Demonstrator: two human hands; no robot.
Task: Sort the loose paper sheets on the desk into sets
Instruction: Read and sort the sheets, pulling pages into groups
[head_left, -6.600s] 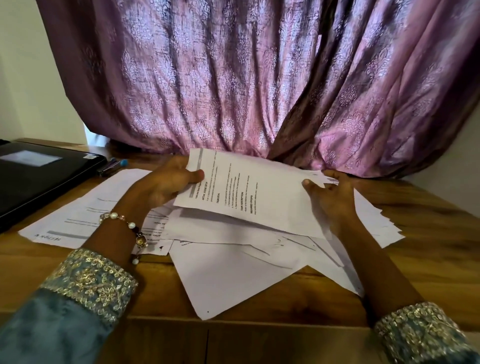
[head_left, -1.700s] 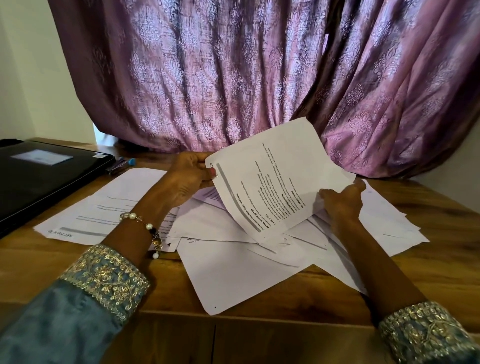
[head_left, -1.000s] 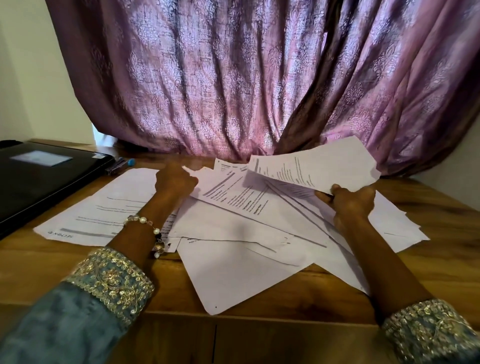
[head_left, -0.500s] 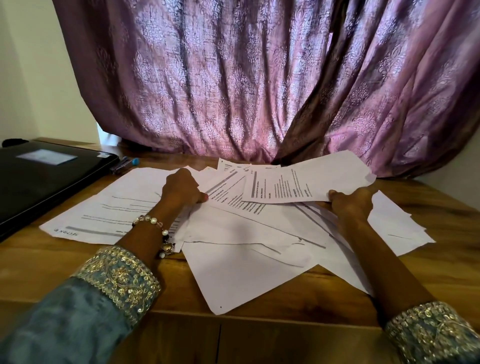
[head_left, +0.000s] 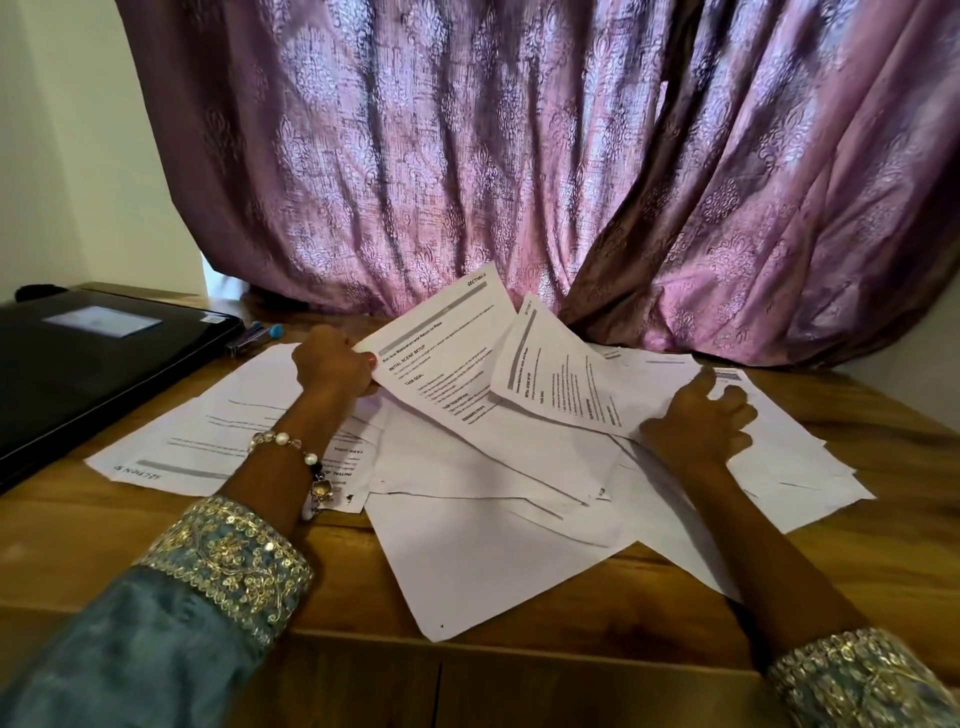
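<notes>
Dim, soft indoor light; sheen on the curtain (head_left: 519, 156) from 12 o'clock. Wide-angle bending at the edges; right hand (head_left: 696, 423) slightly motion-blurred.

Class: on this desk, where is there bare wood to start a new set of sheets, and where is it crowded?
Bare desk lies right of the paper pile, and along the front edge below the laptop. The centre is crowded between both hands.

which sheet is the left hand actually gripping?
The raised sheet headed INITIAL SCENE SETUP: the left hand pinches its left edge, lifting it. The smaller printed sheet beside it is in neither hand.
</notes>
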